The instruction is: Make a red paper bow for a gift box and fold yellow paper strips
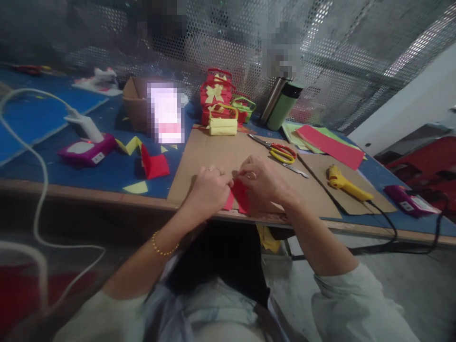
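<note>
Both hands meet over the cardboard sheet (192, 156) near the table's front edge. Between them is folded red paper (243, 198), its lower flaps hanging toward the edge. My left hand (211, 189) is closed, with its fingertips pinching the paper's upper left part. From the other side my right hand (262, 178) pinches the top of the same paper, fingers curled. The fingers hide the exact fold. Beyond the hands stands a small yellow paper handbag (223, 126). To the right lie scissors (284, 154) with red and yellow handles, and a thin metal tool (295, 170) beside them.
A yellow glue gun (347, 184) rests on a smaller cardboard piece at right, its cord running off the edge. Red paper bags (216, 92), a green bottle (284, 105) and a cardboard box (134, 107) stand behind. Purple power strips (87, 150) and folded red paper (156, 165) lie around.
</note>
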`<state>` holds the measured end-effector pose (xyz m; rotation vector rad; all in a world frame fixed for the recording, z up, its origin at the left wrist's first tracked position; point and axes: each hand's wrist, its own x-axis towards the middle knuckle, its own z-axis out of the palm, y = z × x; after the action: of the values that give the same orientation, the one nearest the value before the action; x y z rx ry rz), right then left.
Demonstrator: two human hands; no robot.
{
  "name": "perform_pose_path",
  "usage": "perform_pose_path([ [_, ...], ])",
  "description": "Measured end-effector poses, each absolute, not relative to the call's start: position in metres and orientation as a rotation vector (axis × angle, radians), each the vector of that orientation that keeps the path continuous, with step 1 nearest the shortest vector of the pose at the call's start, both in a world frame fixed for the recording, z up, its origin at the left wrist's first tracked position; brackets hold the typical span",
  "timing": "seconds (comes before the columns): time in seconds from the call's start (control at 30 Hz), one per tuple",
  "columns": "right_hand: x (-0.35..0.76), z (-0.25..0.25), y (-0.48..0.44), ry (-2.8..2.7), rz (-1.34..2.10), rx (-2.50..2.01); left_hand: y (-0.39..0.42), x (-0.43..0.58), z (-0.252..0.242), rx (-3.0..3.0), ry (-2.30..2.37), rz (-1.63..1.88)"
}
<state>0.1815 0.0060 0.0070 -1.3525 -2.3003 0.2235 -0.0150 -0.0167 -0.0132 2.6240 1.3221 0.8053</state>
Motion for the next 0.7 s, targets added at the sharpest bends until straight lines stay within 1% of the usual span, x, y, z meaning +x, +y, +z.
perform_pose_path([
  [0.7, 0.181, 0.003, -0.012, -2.417, 0.022, -1.274, -0.017, -0.014, -0.013, 2.609, 1.307, 0.808],
])
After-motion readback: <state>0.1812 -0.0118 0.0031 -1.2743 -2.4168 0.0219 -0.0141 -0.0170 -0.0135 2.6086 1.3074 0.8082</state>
